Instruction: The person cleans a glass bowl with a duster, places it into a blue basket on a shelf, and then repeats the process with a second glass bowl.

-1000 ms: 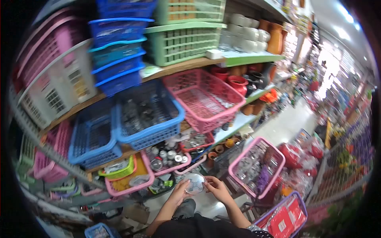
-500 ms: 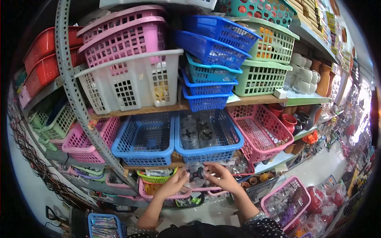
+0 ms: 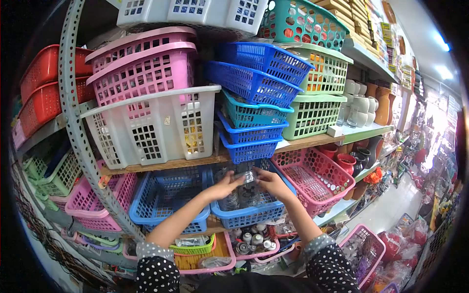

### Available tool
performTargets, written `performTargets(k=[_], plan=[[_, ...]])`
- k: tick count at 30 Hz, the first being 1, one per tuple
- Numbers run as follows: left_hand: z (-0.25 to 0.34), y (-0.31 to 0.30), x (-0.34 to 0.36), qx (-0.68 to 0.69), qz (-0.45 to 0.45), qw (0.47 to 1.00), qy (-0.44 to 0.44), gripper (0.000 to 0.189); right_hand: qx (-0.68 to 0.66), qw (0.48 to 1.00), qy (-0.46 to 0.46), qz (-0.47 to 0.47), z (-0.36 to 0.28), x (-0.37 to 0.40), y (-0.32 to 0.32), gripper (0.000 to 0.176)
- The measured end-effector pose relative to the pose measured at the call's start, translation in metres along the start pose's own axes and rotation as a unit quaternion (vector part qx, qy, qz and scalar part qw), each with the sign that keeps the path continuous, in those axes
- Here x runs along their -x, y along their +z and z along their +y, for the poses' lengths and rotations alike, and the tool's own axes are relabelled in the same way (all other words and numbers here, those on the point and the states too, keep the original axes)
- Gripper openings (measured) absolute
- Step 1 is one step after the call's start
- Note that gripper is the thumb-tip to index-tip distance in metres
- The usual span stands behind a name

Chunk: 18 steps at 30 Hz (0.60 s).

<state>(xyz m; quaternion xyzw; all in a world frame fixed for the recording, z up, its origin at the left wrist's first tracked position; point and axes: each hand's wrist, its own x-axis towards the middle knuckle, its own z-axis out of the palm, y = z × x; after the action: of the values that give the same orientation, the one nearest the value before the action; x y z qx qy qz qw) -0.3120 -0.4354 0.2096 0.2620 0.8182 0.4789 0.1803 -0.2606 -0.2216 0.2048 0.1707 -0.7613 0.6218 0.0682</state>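
My left hand [image 3: 224, 187] and my right hand [image 3: 274, 184] pinch a small clear plastic pack [image 3: 249, 176] from its two sides. What is inside it is hard to make out. The pack is above a blue basket [image 3: 254, 215] on the shelf. Inside that basket stand two stacks of similar clear packs [image 3: 250, 195] with dark shapes in them, partly hidden by my left hand. My right hand is over the basket's right part, near its back.
Another blue basket [image 3: 168, 222] stands on the left and a pink basket [image 3: 317, 183] on the right. Stacked blue baskets [image 3: 251, 155] and the wooden shelf edge [image 3: 171, 165] are close above my hands. A metal post [image 3: 80, 122] rises at left. Below lies a pink tray of small bottles [image 3: 254, 254].
Both hands have moved forward and up with the clear pack, from in front of the shelf to over the blue basket. The camera view has tilted upward.
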Motion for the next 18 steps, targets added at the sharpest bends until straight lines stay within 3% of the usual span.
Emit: performTargets(k=[1,2,3,5,6,7,9,10,18], plan=[[-0.005,-0.003,-0.018,-0.002,-0.003,1.000,0.003,0.081,0.012,0.999,0.044,-0.004,0.011,-0.016,-0.005,0.053],[-0.012,-0.005,-0.036,-0.034,0.014,0.994,0.101,0.084,0.023,0.996,0.087,-0.009,0.017,-0.026,-0.008,0.058],[-0.019,-0.009,-0.056,-0.065,0.030,0.977,0.199,0.087,0.023,0.996,0.085,-0.005,0.016,-0.032,-0.007,0.058],[-0.045,-0.024,-0.108,-0.099,-0.005,0.966,0.240,0.084,0.026,0.997,0.067,0.008,0.012,-0.046,0.000,0.065],[-0.049,-0.031,-0.123,-0.132,-0.038,0.951,0.277,0.081,0.031,0.999,0.008,-0.002,0.042,-0.069,-0.002,0.065],[-0.041,-0.034,-0.125,-0.135,-0.034,0.950,0.281,0.081,0.034,0.999,0.002,-0.001,0.040,-0.076,-0.003,0.065],[-0.020,-0.043,-0.129,-0.360,-0.061,0.923,0.122,0.066,0.163,0.981,-0.004,-0.103,0.028,-0.093,-0.008,0.059],[-0.007,-0.052,-0.133,-0.366,-0.051,0.920,0.129,0.066,0.230,0.961,0.015,-0.155,0.031,-0.102,-0.011,0.051],[0.007,-0.058,-0.117,-0.459,0.088,0.862,0.195,0.061,0.411,0.891,-0.152,-0.119,0.042,-0.185,-0.019,0.050]])
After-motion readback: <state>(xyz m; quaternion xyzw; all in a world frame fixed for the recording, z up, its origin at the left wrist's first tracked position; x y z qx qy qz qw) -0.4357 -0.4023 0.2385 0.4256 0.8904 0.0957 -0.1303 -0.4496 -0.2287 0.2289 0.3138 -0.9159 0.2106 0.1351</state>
